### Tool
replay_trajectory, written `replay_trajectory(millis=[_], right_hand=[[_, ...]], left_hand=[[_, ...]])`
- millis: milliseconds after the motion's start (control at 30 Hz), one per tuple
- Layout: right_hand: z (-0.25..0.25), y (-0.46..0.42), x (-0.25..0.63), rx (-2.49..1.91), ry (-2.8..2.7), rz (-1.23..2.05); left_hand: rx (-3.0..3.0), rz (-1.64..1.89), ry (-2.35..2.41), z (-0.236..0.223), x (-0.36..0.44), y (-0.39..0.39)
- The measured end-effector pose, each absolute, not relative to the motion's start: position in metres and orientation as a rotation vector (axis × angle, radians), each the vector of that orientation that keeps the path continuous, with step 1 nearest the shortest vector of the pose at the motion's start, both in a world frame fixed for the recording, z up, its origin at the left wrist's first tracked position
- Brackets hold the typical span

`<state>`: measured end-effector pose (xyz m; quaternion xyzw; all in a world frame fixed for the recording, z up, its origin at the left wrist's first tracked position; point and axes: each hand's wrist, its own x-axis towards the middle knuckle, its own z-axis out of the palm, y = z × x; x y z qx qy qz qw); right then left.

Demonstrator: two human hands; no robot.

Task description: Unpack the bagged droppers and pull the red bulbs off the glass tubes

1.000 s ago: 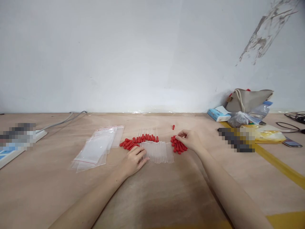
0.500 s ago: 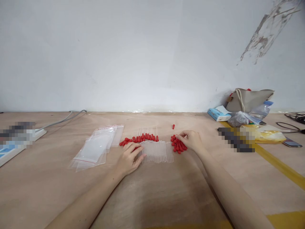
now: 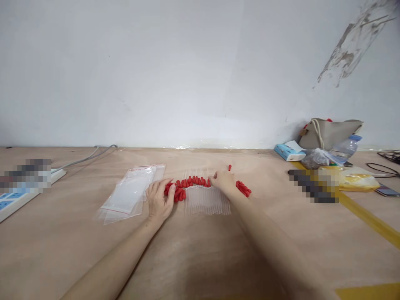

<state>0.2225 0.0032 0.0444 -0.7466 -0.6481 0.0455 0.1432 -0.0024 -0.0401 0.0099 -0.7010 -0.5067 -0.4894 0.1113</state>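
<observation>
A row of clear thin glass tubes (image 3: pixel 208 201) lies side by side on the wooden table. Along their far ends runs a line of red rubber dropper bulbs (image 3: pixel 193 181), and more tubes (image 3: pixel 196 171) stretch out behind it. My left hand (image 3: pixel 160 198) rests around a loose heap of red bulbs (image 3: pixel 179 194) at the left, thumb apart from the fingers. At the line's right end, my right hand (image 3: pixel 221 179) pinches a red bulb, mostly covered by the fingers. Another bulb heap (image 3: pixel 243 188) sits right of that hand, partly hidden by the forearm.
Clear zip bags (image 3: pixel 128 193) lie left of my left hand. A single bulb (image 3: pixel 230 167) lies behind my right hand. Farther right are a tissue pack (image 3: pixel 289 151), a grey bag (image 3: pixel 334 133), a yellow packet (image 3: pixel 359 180) and a phone (image 3: pixel 387 190). A power strip (image 3: pixel 58 177) sits far left.
My right hand has moved left from the right bulb heap to the end of the bulb line. My left hand has shifted left, off the tubes, to the left heap's side.
</observation>
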Motion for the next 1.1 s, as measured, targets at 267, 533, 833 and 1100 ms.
replay_trajectory(millis=[267, 533, 833, 1100], right_hand=[[0.035, 0.031, 0.21, -2.3, -1.811, 0.298], [0.054, -0.017, 0.21, -2.011, -1.88, 0.064], [0.003, -0.1, 0.23, -1.116, -2.194, -0.332], [-0.004, -0.102, 0.23, -1.042, -2.112, -0.411]], left_hand=[[-2.092, -1.416, -1.494, 0.008, -0.001, -0.042], [-2.171, -1.32, -1.392, 0.011, 0.001, -0.046], [-2.398, -0.919, -0.694, 0.016, 0.023, -0.066], [-2.492, -0.935, -0.749, 0.006, 0.02, -0.07]])
